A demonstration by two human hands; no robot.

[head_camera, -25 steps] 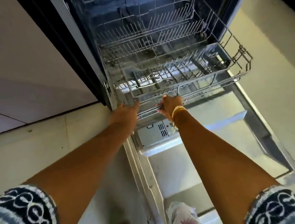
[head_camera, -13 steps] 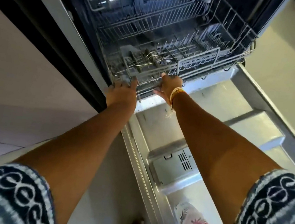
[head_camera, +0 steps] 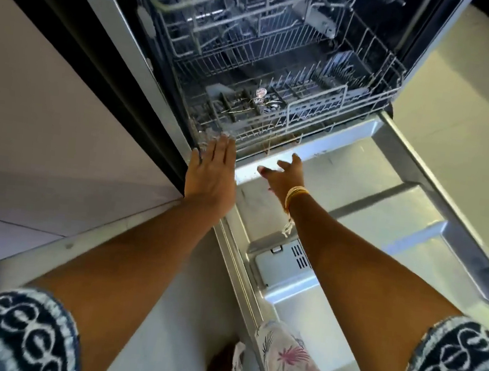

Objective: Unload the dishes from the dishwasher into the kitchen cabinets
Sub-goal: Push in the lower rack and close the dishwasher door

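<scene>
The dishwasher's lower wire rack (head_camera: 312, 110) sits pushed inside the tub, above the open steel door (head_camera: 384, 231). A grey cutlery basket (head_camera: 246, 106) in the rack's front left holds a few small metal pieces. My left hand (head_camera: 211, 175) lies flat, fingers together, with its fingertips touching the rack's front left corner. My right hand (head_camera: 287, 175), with a yellow and white bracelet at the wrist, hovers open just in front of the rack's front edge, holding nothing. The upper rack (head_camera: 255, 25) looks bare.
The detergent compartment (head_camera: 283, 260) sits in the door panel under my right forearm. A pale cabinet front (head_camera: 45, 132) runs along the left, beside a dark trim strip. Pale floor (head_camera: 476, 89) lies right of the door. My floral trouser leg (head_camera: 284, 363) is by the door's edge.
The lower rack has slid from its pulled-out place over the door back into the tub. Both hands have let go of its front rail and now spread open.
</scene>
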